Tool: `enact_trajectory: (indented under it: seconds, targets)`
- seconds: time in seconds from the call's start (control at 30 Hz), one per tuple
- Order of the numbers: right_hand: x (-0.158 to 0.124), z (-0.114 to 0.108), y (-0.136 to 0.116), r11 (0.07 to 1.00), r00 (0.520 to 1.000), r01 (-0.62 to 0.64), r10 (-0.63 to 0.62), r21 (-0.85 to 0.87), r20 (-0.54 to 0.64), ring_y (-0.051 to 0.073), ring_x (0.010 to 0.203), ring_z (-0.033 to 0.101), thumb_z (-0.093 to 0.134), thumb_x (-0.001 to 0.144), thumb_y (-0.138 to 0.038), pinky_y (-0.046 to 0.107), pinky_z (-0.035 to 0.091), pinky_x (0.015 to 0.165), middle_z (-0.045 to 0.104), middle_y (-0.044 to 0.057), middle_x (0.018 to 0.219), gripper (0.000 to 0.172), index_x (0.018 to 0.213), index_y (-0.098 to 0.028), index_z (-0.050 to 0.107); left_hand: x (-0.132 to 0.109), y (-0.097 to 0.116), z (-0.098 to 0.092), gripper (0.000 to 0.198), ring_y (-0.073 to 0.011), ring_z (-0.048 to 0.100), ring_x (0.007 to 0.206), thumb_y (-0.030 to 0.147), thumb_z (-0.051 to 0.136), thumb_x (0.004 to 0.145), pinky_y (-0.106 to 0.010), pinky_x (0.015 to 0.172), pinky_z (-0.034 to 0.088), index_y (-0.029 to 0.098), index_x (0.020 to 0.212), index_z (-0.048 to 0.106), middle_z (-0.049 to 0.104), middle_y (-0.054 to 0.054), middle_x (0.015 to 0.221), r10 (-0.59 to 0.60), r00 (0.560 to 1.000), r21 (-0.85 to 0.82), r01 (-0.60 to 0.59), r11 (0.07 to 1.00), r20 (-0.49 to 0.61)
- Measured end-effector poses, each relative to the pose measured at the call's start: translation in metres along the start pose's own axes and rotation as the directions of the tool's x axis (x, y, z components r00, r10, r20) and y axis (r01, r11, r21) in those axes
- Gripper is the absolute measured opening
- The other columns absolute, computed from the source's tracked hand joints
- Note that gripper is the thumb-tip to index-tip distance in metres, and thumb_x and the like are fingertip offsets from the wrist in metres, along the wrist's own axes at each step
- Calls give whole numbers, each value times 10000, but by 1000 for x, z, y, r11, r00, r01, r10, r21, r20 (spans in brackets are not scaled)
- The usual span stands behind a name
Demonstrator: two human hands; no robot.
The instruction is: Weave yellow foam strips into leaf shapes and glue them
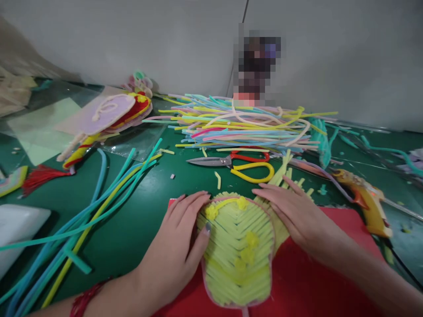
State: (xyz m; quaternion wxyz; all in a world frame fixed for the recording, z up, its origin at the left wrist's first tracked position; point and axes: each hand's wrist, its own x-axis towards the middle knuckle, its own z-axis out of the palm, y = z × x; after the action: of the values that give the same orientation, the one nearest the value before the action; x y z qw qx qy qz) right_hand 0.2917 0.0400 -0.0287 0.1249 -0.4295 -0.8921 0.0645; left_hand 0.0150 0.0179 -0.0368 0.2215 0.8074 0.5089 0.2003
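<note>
A leaf-shaped fan point(228, 251) of pale green chenille stems has a pink rim and yellow flower shapes. It lies in front of me over a red board point(317, 259). My left hand point(180, 237) grips the fan's upper left edge, thumb on its face and fingers along the rim. On the other side, my right hand point(297, 211) rests with fingers stretched out at the upper right rim. Under those fingers sticks out a second bundle of pale green strips point(280, 229), partly hidden by the hand and fan. Scissors point(228, 162) with red and yellow handles lie just beyond.
A pile of coloured chenille stems point(238, 125) lies at the back by the grey wall. Blue, teal and yellow stems point(99, 215) stretch across the left. A yellow glue gun point(370, 202) is at right, a finished fan point(105, 114) with a red tassel point(44, 177) at left.
</note>
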Motion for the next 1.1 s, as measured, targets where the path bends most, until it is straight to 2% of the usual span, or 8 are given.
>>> enact_trajectory:
  seconds: [0.17,0.3,0.47,0.6,0.83,0.9,0.97,1.1]
  targets:
    - [26,-9,17,994,992,90,-85,-57,93,186,973,598,296,979,-202,481,291,1070,678,59,1024,328,1040,-182,618,1,2,-1,382,-216,444,1276,279,367,943,-504,1099,333,238,1323,381,499,-65,1368,-27,999,-10,27,1000,24]
    - [40,-12,16,984,984,138,-124,-114,125,155,747,554,309,993,-251,389,348,971,624,26,752,376,777,-167,605,2,3,-2,377,-220,436,1278,297,353,950,-515,1104,315,220,1317,392,502,-70,1362,-42,998,-8,43,999,37]
    - [41,-16,6,962,982,165,-140,-215,125,149,654,518,313,997,-280,307,360,722,587,15,661,409,702,-167,573,2,5,-5,372,-213,428,1279,269,342,951,-511,1119,282,212,1315,393,498,-74,1359,-27,997,-8,27,1000,68]
    - [36,-22,-1,936,982,181,-155,-301,107,141,600,512,308,997,-251,302,324,668,585,13,636,410,698,-167,575,3,6,-5,375,-204,429,1271,240,337,946,-511,1128,256,206,1314,399,507,-72,1348,-8,997,-10,9,1000,82]
    - [27,-18,1,965,979,111,-65,-239,191,134,569,536,301,1000,-300,280,294,547,607,5,659,413,713,-181,573,4,4,-2,371,-213,450,1255,269,345,940,-490,1131,263,204,1289,454,542,-69,1311,3,998,-9,-3,1000,68]
    - [26,-18,-1,966,983,120,-84,-228,162,150,619,552,306,995,-282,285,332,585,604,19,666,408,698,-179,567,4,3,-2,371,-212,450,1255,282,340,944,-488,1132,263,208,1288,458,544,-66,1309,-2,998,-6,2,1000,69]
    - [25,-18,-7,974,995,84,-72,-208,62,179,718,579,314,987,-249,307,381,650,632,50,734,378,735,-170,585,4,4,-2,376,-210,439,1267,286,338,946,-488,1132,264,209,1295,455,537,-65,1320,-7,997,-2,7,1000,71]
    - [15,-11,-25,990,978,-142,141,4,-153,187,867,603,374,968,-228,322,456,759,664,74,921,237,930,-163,598,5,4,-2,396,-210,384,1319,271,327,945,-496,1137,251,193,1320,429,494,-74,1376,9,997,3,-9,1000,80]
